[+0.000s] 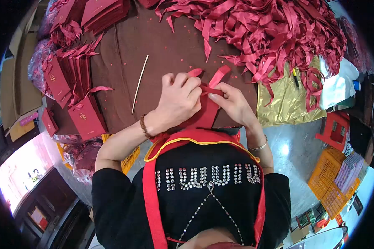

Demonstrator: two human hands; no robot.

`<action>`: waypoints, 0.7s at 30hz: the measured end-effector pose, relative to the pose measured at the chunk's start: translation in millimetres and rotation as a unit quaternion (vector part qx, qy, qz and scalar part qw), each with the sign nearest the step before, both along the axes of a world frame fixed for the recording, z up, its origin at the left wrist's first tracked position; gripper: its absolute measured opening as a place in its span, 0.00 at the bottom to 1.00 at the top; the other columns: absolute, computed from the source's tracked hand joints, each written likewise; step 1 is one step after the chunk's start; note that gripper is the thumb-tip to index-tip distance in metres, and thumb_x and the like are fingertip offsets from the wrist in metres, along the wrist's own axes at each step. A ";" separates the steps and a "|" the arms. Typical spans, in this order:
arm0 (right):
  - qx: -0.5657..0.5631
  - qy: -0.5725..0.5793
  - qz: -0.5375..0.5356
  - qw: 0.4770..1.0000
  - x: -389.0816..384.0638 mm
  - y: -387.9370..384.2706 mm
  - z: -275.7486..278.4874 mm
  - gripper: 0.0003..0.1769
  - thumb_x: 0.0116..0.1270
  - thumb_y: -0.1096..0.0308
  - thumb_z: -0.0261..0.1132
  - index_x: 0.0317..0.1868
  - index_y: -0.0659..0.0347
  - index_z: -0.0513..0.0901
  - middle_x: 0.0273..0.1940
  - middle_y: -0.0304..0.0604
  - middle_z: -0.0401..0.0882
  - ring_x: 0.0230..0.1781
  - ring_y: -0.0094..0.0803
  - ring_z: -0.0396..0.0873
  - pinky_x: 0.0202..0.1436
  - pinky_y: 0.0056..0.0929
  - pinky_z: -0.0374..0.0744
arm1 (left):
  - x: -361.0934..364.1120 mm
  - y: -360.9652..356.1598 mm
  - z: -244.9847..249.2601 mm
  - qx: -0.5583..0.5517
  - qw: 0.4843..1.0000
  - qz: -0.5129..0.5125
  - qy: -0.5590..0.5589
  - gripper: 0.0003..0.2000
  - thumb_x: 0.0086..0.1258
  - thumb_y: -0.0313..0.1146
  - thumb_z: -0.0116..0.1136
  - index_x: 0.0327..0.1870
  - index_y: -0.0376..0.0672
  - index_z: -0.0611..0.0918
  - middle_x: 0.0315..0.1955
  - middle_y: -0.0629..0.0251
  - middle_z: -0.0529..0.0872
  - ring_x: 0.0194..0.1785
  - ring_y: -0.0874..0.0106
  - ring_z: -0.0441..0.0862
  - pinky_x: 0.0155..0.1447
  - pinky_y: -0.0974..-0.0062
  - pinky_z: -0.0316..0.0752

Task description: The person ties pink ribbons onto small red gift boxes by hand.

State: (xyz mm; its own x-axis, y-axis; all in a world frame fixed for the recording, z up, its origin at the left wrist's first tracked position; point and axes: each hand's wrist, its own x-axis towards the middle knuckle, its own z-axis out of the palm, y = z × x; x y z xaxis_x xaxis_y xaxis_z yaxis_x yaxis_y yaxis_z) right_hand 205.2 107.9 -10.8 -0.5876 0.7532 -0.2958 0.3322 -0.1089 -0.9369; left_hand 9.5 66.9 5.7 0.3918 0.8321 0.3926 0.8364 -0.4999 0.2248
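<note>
Close to my body, a red gift bag or folder (204, 117) lies at the table edge under my hands; its exact shape is partly hidden. My left hand (180, 98) is closed, fingers curled at a red ribbon (220, 75) on its top part. Between thumb and forefinger, my right hand (233, 104) pinches the same ribbon. Ribbon ends stick out beyond both hands. What lies inside my left fist is mostly hidden. A thin wooden stick (140, 84) rests on the brown cloth left of my hands.
A large heap of loose red ribbons (274, 37) covers the back right, beside a gold sheet (284, 106) and a yellow-black pen-like tool (295, 78). Red bags with ribbons (72, 74) stand in stacks at left. Orange crates (330, 178) sit beyond the table at right.
</note>
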 end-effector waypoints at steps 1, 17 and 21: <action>-0.011 -0.001 0.001 1.000 0.1 0.4 -1.5 0.13 0.64 0.66 0.61 0.43 0.66 0.78 0.34 0.49 0.76 0.34 0.37 0.75 0.40 0.31 0.73 | -2.9 -0.9 0.9 -0.001 1.000 0.000 0.000 0.11 0.43 0.31 0.62 0.30 0.45 0.78 0.38 0.69 0.76 0.44 0.68 0.72 0.47 0.62 0.62; -0.041 0.049 0.032 0.997 -3.8 -2.7 12.5 0.10 0.62 0.73 0.66 0.43 0.64 0.77 0.27 0.26 0.71 0.22 0.10 0.61 0.23 0.15 0.60 | -52.3 68.5 -14.3 -0.544 0.758 0.039 -0.357 0.15 0.65 0.41 0.60 0.22 0.40 0.79 0.14 0.76 0.71 0.22 0.85 0.66 0.27 0.82 0.61; 0.050 0.012 0.075 0.996 0.8 -1.2 9.1 0.12 0.62 0.74 0.65 0.46 0.65 0.76 0.30 0.28 0.72 0.23 0.11 0.66 0.24 0.15 0.67 | -72.6 84.8 -16.7 -0.504 0.633 0.122 -0.575 0.10 0.67 0.40 0.58 0.30 0.43 0.81 0.22 0.78 0.79 0.22 0.87 0.67 0.26 0.85 0.60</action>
